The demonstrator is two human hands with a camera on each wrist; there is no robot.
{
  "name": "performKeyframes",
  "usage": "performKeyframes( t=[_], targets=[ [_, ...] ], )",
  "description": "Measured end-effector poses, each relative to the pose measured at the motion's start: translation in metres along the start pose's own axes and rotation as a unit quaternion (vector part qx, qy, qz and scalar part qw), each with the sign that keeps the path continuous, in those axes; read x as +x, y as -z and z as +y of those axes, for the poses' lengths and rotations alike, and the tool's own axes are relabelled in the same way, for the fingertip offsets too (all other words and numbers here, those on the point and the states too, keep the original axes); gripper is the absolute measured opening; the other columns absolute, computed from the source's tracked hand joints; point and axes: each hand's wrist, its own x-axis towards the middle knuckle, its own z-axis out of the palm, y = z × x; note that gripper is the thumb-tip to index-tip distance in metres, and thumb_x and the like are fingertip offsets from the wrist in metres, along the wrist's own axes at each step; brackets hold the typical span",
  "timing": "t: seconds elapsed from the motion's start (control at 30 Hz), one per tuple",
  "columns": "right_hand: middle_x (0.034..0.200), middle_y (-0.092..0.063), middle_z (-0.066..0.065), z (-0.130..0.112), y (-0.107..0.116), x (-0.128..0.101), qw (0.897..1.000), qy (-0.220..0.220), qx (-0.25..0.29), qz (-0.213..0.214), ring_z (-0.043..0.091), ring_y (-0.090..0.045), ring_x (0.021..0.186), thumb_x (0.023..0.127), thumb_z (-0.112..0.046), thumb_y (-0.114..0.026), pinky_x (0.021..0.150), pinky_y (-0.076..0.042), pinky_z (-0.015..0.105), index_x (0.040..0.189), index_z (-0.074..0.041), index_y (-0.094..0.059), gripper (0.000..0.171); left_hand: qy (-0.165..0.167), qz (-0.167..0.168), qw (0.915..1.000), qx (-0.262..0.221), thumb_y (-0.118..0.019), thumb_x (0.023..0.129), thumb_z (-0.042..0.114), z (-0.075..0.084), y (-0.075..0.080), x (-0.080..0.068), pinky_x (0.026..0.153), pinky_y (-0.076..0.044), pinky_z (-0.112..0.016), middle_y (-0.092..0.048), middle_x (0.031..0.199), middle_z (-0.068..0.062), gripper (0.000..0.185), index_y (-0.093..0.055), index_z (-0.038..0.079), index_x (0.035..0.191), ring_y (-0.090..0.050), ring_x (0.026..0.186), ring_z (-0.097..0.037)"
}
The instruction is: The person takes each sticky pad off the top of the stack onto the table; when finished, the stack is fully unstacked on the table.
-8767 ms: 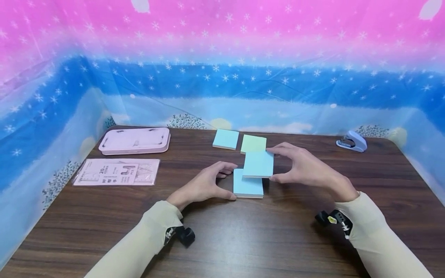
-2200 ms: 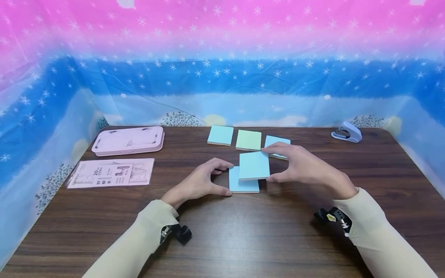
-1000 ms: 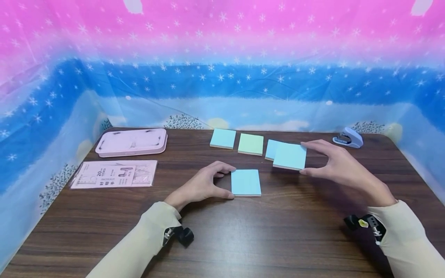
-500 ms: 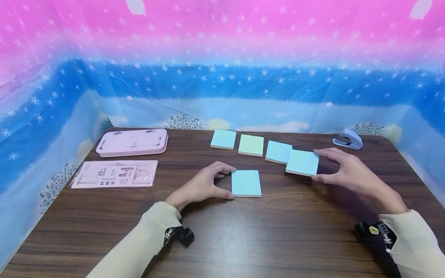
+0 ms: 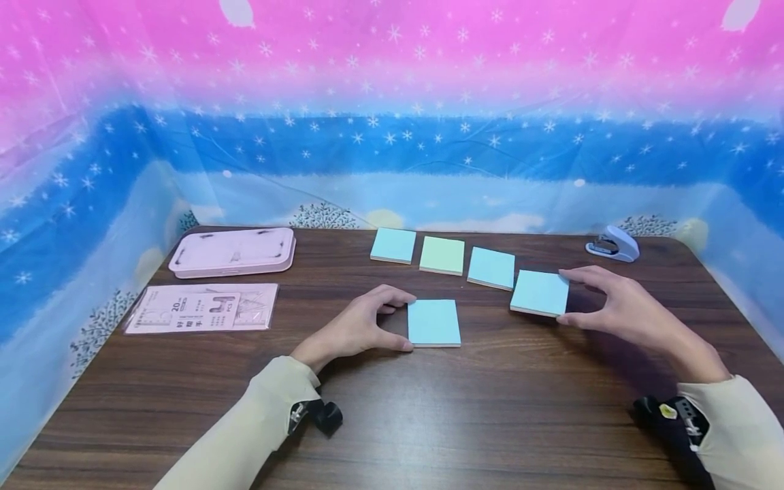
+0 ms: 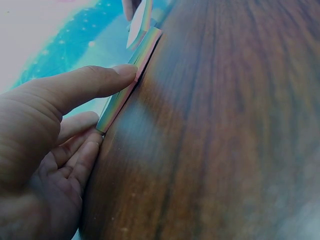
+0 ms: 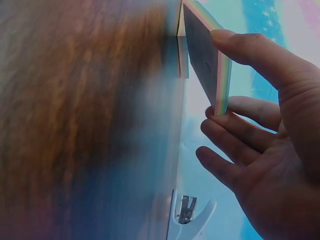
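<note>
The right hand pinches a blue pad by its edges, held tilted just right of the row of three pads on the tabletop. The left hand grips another pad lying flat, in front of the row.

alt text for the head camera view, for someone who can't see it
Over a dark wooden table, a person's right hand pinches a blue sticky-note pad at the right end of a row of three pads, while the left hand grips another blue pad nearer the person. A pink case, a packet and a stapler lie around.
</note>
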Motion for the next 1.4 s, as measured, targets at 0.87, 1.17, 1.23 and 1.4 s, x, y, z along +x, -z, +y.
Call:
performKeyframes(
  t=[0.87,1.17,1.23,1.4],
  targets=[
    [0.155,-0.045,0.030,0.010,-0.017,0.002,0.999,0.027,0.009,-0.031,0.049,-0.046,0.136,0.093,-0.028,-0.085,0.102,-0.044,0.071,0.156,-0.001,-0.049,0.077,-0.003,-0.004,1.0000,-0.003,-0.094,0.080,0.017,0.001,0.002,-0.002,0.113,-0.047,-0.037,-0.059,0.141,-0.008,0.070,-0.064,0.006,0.142,-0.057,0.129,-0.024],
    [0.154,-0.046,0.028,0.013,-0.017,-0.002,0.999,0.033,0.001,-0.033,0.047,-0.049,0.132,0.094,-0.032,-0.085,0.098,-0.048,0.067,0.155,-0.002,-0.050,0.077,-0.006,-0.008,0.9999,0.001,-0.093,0.081,0.020,-0.001,0.001,-0.001,0.113,-0.047,-0.038,-0.059,0.141,-0.007,0.070,-0.063,0.007,0.143,-0.057,0.129,-0.025],
    [0.154,-0.047,0.027,0.013,-0.019,-0.003,0.999,0.032,0.000,-0.034,0.046,-0.050,0.132,0.094,-0.037,-0.084,0.098,-0.048,0.066,0.155,-0.003,-0.050,0.078,-0.005,-0.009,1.0000,0.001,-0.093,0.082,0.022,-0.001,0.000,-0.003,0.113,-0.047,-0.039,-0.059,0.140,-0.007,0.070,-0.063,0.007,0.143,-0.057,0.129,-0.025],
    [0.157,-0.045,0.027,0.013,-0.023,-0.001,0.999,0.019,0.011,-0.042,0.048,-0.045,0.139,0.094,-0.050,-0.080,0.104,-0.044,0.071,0.157,-0.005,-0.049,0.083,0.004,-0.006,1.0000,0.001,-0.093,0.082,0.021,-0.004,0.000,-0.010,0.113,-0.047,-0.039,-0.059,0.140,-0.006,0.068,-0.064,0.007,0.142,-0.058,0.129,-0.024]
  ],
)
